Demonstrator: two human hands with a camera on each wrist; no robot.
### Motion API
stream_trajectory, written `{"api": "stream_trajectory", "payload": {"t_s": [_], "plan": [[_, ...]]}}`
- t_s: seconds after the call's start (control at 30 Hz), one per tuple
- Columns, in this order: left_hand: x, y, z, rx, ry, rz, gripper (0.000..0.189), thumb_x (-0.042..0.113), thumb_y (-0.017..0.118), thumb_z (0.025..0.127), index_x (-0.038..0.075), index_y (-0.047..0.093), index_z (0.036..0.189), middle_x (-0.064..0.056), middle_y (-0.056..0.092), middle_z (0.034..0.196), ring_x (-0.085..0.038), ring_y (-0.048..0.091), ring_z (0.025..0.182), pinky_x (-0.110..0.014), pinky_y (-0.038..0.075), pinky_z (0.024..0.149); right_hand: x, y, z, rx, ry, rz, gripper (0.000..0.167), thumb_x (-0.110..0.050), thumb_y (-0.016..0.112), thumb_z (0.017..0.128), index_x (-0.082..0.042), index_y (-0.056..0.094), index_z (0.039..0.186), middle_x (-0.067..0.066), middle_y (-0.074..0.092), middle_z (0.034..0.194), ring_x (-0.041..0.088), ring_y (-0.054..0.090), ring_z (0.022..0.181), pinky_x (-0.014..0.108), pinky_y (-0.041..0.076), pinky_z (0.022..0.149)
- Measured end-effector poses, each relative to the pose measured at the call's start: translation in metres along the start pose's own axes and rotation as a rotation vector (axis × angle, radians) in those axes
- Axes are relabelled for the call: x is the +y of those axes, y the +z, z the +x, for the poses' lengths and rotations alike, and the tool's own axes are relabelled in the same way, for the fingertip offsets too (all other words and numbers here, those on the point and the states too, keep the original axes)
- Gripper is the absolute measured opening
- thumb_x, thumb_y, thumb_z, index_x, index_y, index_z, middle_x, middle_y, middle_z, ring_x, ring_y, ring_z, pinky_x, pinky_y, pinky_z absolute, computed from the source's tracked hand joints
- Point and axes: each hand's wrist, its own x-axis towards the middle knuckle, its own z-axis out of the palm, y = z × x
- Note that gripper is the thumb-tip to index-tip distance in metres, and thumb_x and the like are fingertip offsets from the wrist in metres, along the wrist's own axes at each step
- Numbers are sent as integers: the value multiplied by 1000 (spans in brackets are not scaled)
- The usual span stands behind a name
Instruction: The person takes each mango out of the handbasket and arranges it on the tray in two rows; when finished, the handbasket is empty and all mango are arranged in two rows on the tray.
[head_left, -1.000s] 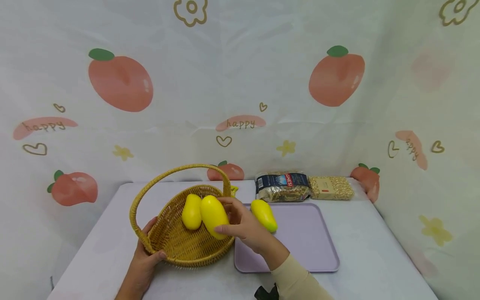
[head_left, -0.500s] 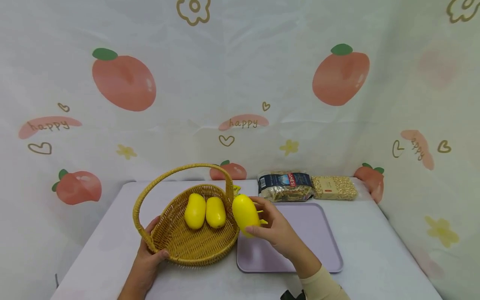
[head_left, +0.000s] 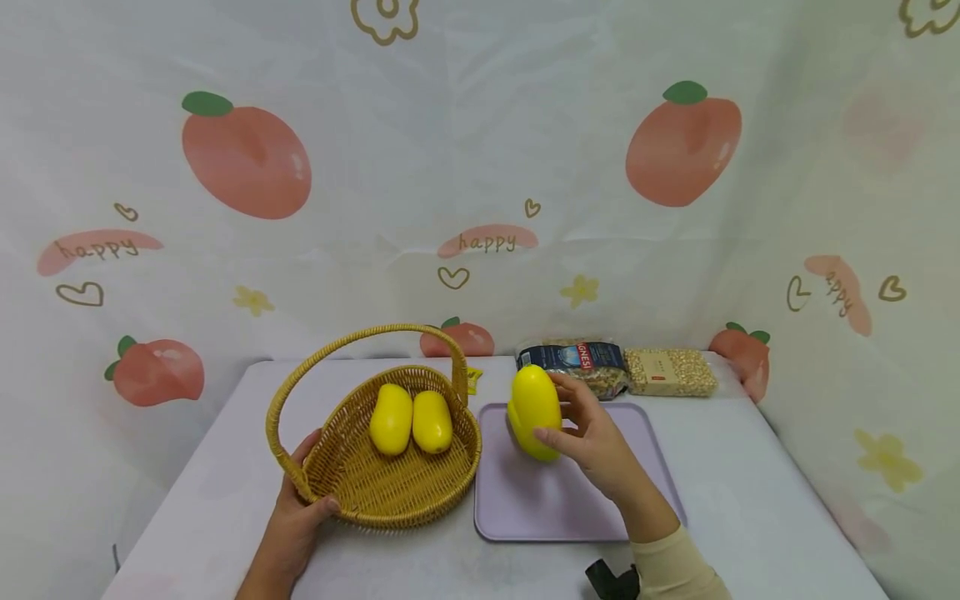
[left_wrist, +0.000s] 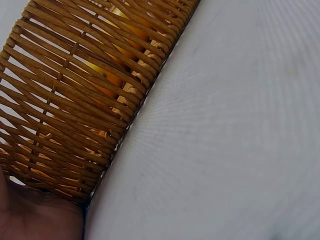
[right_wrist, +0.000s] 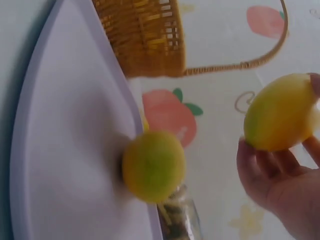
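Note:
A yellow mango [head_left: 538, 408] is in my right hand [head_left: 600, 450], gripped between thumb and fingers above the lilac tray [head_left: 517, 517]. Behind it, mostly hidden in the head view, a second mango [right_wrist: 153, 166] lies on the tray; the right wrist view shows it apart from the held one. My left hand [head_left: 294, 525] holds the left side of a woven basket [head_left: 382, 508] with a tall arched handle, thumb over the rim. Two more mangoes, a left one [head_left: 391, 419] and a right one [head_left: 432, 422], lie side by side inside the basket.
Behind the tray stand a pasta bag [head_left: 577, 358] with a dark blue label and a clear pack of pale grains [head_left: 670, 372]. A small yellow packet [head_left: 473, 380] lies behind the basket. A fruit-print cloth [head_left: 480, 150] hangs at the table's back.
My right hand has carried the mango from over the basket rightward to above the tray, uncovering the right mango in the basket. The left hand keeps its hold on the basket.

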Motion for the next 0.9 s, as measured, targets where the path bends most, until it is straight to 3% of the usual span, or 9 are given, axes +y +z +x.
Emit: {"api": "stream_trajectory", "payload": {"t_s": [0.23,0.5,0.73,0.9], "plan": [[-1,-1,0,-11,7,-6,97,8,81,100,21,21,174,-4,25,169,-16,46,144,-24,47,108,9,-14,2,123,23,-186,78,-19,87,96,-17,45,163,16,57,143,35,57,126,50,53,101],[-1,0,0,-6,12,3,96,8,81,100,21,22,174,-7,27,169,-16,48,142,-24,48,107,16,-32,5,201,47,-353,79,-14,85,96,-10,44,163,22,58,144,39,61,119,53,57,95],[-1,0,0,-3,6,-2,93,8,79,101,23,24,174,-8,27,169,-15,49,142,-25,48,108,29,-41,8,179,98,-557,75,-12,83,95,2,47,159,26,57,148,41,61,121,60,55,98],[1,2,-1,4,-15,11,91,11,79,102,26,25,173,-6,25,169,-15,47,144,-24,47,109,36,-45,8,166,135,-629,72,-14,85,93,6,52,153,29,60,143,44,61,119,62,52,97]]}}
